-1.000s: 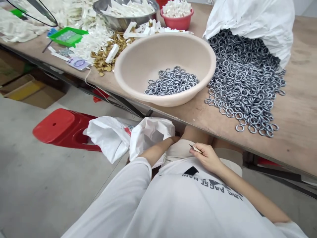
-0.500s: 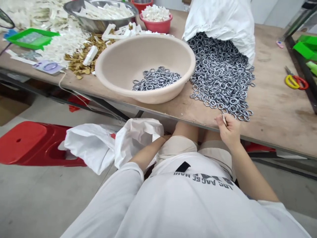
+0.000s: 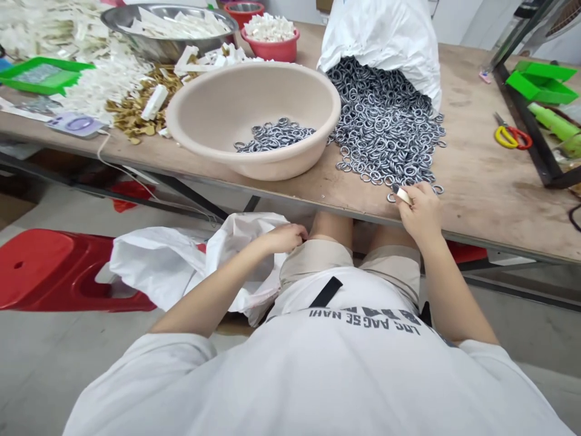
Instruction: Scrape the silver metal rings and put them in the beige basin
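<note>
The left hand [image 3: 285, 237] hangs by the open sack [image 3: 231, 233], its fingers too obscured to tell, while the right hand [image 3: 421, 210] pinches a dark-tipped piece [image 3: 403, 196] beside rings [image 3: 385, 133] heaped on the surface [image 3: 481, 200] before their forward-facing bag [image 3: 381, 30], presumably for easy reach.

The brown wooden table [image 3: 481, 209] carries a beige basin [image 3: 254, 166], gray rings [image 3: 385, 133], scissors [image 3: 512, 138] and a white sack [image 3: 385, 33].
</note>
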A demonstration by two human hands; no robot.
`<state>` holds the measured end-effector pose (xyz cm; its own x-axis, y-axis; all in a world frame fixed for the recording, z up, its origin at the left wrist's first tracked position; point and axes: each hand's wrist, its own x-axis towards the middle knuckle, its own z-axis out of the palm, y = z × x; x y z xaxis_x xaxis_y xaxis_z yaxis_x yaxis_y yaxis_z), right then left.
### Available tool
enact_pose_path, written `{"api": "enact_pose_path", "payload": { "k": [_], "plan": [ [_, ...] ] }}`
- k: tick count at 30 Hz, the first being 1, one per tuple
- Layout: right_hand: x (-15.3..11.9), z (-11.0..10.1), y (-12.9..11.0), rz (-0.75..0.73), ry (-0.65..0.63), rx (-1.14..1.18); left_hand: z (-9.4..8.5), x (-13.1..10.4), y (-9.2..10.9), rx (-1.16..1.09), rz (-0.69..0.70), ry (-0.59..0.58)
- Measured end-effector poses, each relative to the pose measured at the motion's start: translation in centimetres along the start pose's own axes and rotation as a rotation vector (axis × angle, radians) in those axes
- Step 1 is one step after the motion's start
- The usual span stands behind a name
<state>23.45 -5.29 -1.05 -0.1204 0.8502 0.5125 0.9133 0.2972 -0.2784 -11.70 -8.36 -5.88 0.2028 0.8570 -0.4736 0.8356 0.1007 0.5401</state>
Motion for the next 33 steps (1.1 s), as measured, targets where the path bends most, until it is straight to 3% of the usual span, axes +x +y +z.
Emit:
{"api": "enact_pose_path", "payload": {
  "k": [3, 6, 8, 10, 12, 14, 17, 20, 22, 25, 27, 29, 33],
  "plan": [
    [-0.1, 0.3, 0.3, -0.015, -0.094, -0.074, -1.1, -3.4, 2.9, -0.054, 0.248, 0.049],
    [-0.2, 1.0, 0.3, -0.014, -0.126, -0.109, -1.9, -6.9, 6.3, -0.21, 0.407, 0.136],
    [-0.4, 1.4, 0.3, -0.013, -0.117, -0.104, -3.0, -8.5, 8.4, -0.274, 0.498, 0.325],
    [-0.6, 1.6, 0.2, -0.005, -0.102, -0.092, -5.0, -9.0, 9.8, -0.237, 0.556, 0.597],
    [-0.7, 1.8, 0.2, 0.014, -0.077, -0.081, -7.8, -8.0, 10.4, -0.165, 0.57, 0.86],
    [-0.6, 1.8, 0.0, 0.041, -0.04, -0.05, -11.1, -5.8, 10.2, -0.096, 0.549, 1.015],
    [-0.1, 1.7, -0.4, 0.075, 0.025, 0.055, -15.6, -1.7, 8.9, -0.002, 0.496, 1.035],
    [0.3, 1.4, -1.1, 0.102, 0.087, 0.219, -17.3, 0.7, 8.4, 0.111, 0.412, 0.91],
    [0.5, 1.0, -1.8, 0.155, 0.072, 0.406, -16.1, 0.7, 9.3, 0.157, 0.47, 0.909],
    [0.7, 0.2, -3.4, 0.269, -0.051, 0.776, -11.7, -0.6, 11.9, 0.124, 0.675, 0.924],
    [0.8, -0.3, -4.5, 0.313, -0.112, 0.96, -8.1, -1.2, 13.7, 0.102, 0.797, 0.777],
    [0.8, -0.6, -5.4, 0.341, -0.143, 1.073, -4.8, -0.8, 14.9, 0.043, 0.818, 0.625],
    [0.8, -0.1, -6.4, 0.41, -0.159, 1.17, -0.5, 1.7, 15.6, -0.252, 0.789, 0.408]
  ]
}}
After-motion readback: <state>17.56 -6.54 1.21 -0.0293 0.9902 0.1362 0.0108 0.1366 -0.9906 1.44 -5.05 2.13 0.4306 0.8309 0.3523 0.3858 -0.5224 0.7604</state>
